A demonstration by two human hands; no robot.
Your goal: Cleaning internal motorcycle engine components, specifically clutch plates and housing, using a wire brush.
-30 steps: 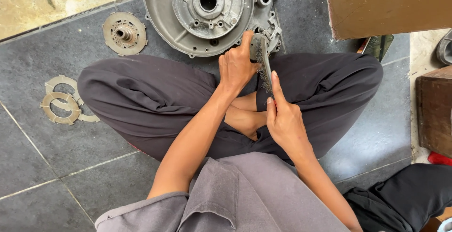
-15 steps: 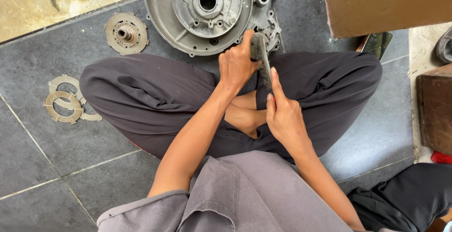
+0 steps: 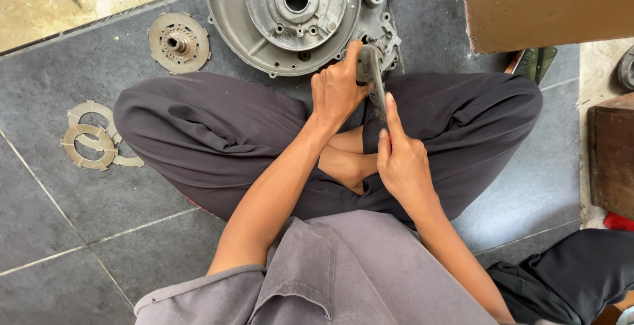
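A round grey engine cover is lying on the dark tiled floor at the far edge, its hollow face up and showing only its own bosses and holes. The left hand is closing its fingers around a small metal part at the cover's near rim. The right hand is gripping a dark flat file, forefinger stretched along it, the tip touching that part. A toothed disc and flat rings are lying toward the floor's left side.
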